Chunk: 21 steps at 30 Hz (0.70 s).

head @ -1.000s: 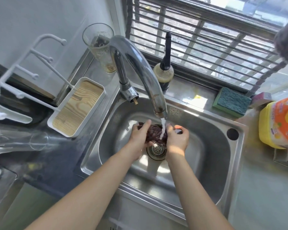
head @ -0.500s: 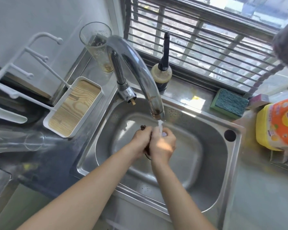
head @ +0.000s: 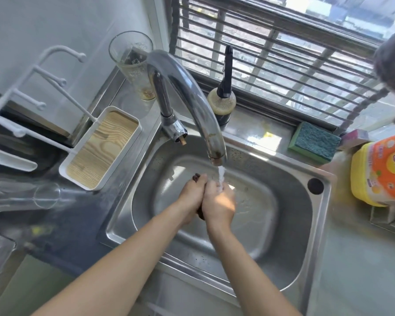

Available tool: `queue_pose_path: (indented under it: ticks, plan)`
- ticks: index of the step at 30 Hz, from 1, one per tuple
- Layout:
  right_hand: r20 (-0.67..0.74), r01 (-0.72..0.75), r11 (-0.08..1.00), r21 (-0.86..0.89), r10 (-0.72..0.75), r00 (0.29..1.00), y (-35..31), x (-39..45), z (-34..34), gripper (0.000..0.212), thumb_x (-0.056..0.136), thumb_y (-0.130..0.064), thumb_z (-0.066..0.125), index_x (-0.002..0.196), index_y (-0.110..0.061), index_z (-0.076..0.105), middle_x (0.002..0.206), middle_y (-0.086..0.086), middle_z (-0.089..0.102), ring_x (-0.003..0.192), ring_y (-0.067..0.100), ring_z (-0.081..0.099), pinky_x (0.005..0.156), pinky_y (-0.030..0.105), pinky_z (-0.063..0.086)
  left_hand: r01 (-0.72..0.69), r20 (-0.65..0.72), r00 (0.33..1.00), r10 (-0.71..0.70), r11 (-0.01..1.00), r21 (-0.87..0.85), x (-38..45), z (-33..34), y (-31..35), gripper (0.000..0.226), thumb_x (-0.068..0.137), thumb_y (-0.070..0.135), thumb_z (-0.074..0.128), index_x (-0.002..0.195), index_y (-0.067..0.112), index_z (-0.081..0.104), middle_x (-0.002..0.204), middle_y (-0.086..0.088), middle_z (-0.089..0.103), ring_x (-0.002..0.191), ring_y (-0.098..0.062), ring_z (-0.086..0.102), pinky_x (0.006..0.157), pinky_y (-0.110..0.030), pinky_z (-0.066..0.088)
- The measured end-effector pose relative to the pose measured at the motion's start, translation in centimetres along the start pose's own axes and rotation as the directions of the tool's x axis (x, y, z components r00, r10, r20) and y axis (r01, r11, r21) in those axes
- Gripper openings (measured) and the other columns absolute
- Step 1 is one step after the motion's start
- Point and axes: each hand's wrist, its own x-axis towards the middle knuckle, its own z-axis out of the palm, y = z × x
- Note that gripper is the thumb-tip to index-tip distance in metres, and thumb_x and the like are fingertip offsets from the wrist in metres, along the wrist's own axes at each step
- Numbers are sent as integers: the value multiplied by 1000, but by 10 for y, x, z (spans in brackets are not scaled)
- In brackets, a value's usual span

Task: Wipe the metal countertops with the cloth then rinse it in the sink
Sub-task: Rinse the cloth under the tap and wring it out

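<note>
Only unreadable print, yellow bottle (head: 382,172)

Left hand (head: 192,197), right hand (head: 219,201) — hands pressed together, fingers seemingly curled.

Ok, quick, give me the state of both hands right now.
Left hand: closed round the dark cloth, over the sink.
Right hand: closed on the same cloth, under the running water.
</note>
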Motion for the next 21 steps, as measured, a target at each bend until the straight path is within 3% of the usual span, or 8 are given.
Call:
queue_pose_path:
  ticks: [4,7,10,12,14,16,18,21]
  plan:
    - [70,-185,982,28,183,981,9,54,-7,40,91,-31,58,56,-15,48,59,8,51,68,27,48,64,37,37,-63,141,989,35,979,193,-19,13,-7,39,106,37,44,73,19,53,58,5,51,42,-2,48,40,-17,36]
    - [113,-277,943,183,260,959,20,60,-11,38,72,-45,65,68,-8,56,67,22,54,68,25,54,66,41,51,2,145,989,-3,1000,10,-4,-3,-9,29,103,37,51,83,16,52,60,-1,54,31,-1,43,33,-13,30]
    - [109,-315,913,260,296,949,22,44,-19,22,79,-27,73,86,-10,62,89,22,71,77,27,65,77,42,58,57,-11,998,-63,956,-287,14,-20,-8,16,98,17,57,106,13,45,74,-8,51,32,-6,39,33,-16,27]
    - [108,-272,906,323,250,962,22,26,-16,16,82,-22,74,94,-19,63,92,15,68,78,24,63,76,37,54,61,-77,992,-96,929,-366,15,-21,-6,13,94,5,56,103,10,47,72,-8,52,34,-7,38,33,-18,28]
    - [102,-201,908,368,176,979,19,-2,-6,22,79,-29,71,99,-22,64,90,6,69,78,20,65,77,35,56,55,-41,997,-72,941,-334,14,-11,-9,4,91,13,57,89,9,57,66,-7,61,41,-13,52,40,-21,39]
    - [17,-114,936,335,115,993,14,-22,5,15,81,-28,67,95,-23,64,84,1,72,76,15,68,72,29,56,70,-17,997,-77,964,-257,12,1,-10,26,90,29,58,73,13,68,68,-5,71,62,-21,66,62,-28,50]
    - [-140,6,971,240,29,990,7,-18,7,15,85,-34,66,80,-21,59,73,-1,68,73,19,65,69,32,53,88,-14,996,-93,973,-213,9,8,-11,39,91,39,55,66,13,70,68,-1,73,73,-24,67,71,-32,50]
    - [-101,-86,989,117,98,990,-4,22,0,41,90,-42,67,61,-15,57,57,-1,58,58,20,54,62,33,44,101,50,994,-94,982,-162,-4,10,-11,38,94,45,54,76,13,66,62,2,68,59,-16,65,52,-21,47]
